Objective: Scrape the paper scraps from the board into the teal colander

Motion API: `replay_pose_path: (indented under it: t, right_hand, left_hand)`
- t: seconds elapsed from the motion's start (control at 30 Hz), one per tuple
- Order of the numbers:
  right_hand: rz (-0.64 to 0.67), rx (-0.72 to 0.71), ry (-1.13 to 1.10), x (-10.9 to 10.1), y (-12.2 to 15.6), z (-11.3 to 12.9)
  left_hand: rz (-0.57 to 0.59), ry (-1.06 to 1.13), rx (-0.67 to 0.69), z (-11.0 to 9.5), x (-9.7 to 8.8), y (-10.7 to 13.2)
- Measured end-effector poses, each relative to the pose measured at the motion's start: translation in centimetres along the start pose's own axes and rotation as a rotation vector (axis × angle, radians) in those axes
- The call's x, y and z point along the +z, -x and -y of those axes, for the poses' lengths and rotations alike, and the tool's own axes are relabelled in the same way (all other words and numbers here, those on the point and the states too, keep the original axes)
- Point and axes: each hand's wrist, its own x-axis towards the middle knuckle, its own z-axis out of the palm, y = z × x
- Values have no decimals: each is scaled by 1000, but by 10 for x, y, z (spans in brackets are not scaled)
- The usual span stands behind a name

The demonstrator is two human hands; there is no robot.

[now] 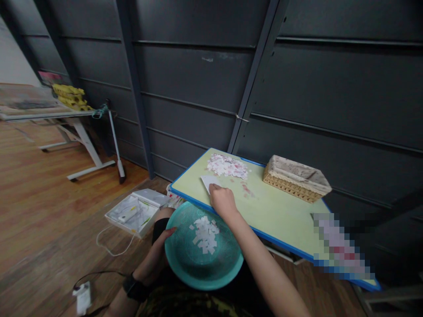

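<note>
Two separate grips appear at centre frame: the left hand (164, 239) clamped on a green basin (189, 265) of paper scraps (206, 236), the right hand (224, 200) pinching a white card (208, 180) on the tabletop (280, 224) below a paper heap (227, 166), seemingly mid-sweep, the next stroke calling for a steady basin.

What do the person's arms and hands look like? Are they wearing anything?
The left hand and the right hand wear no gloves. The left arm has a black band, probably a watch, around the wrist. The right arm has nothing on it, and no sleeve shows on either one.
</note>
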Motion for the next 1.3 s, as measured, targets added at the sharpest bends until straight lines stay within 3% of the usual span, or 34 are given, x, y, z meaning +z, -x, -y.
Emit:
replay_pose_path:
  t: [0.17, 0.43, 0.67, 0.83, 1.1, 1.3]
  right_hand:
    - [-25, 130, 35, 1, 14, -17]
    - [-109, 226, 14, 3, 47, -65]
    - [-464, 322, -250, -2, 59, -132]
    - [-420, 363, -468, -5, 50, -175]
    - [-381, 366, -644, 4, 26, -187]
    - [-350, 288, -612, 1, 9, -191]
  left_hand:
    - [-53, 10, 14, -2, 2, 2]
    - [-72, -10, -9, 5, -4, -8]
    - [-25, 4, -11, 7, -6, -8]
    - [-45, -33, -40, 10, -5, -10]
    - [-61, -45, -30, 14, -9, -12]
    - [-27, -21, -18, 14, -11, -12]
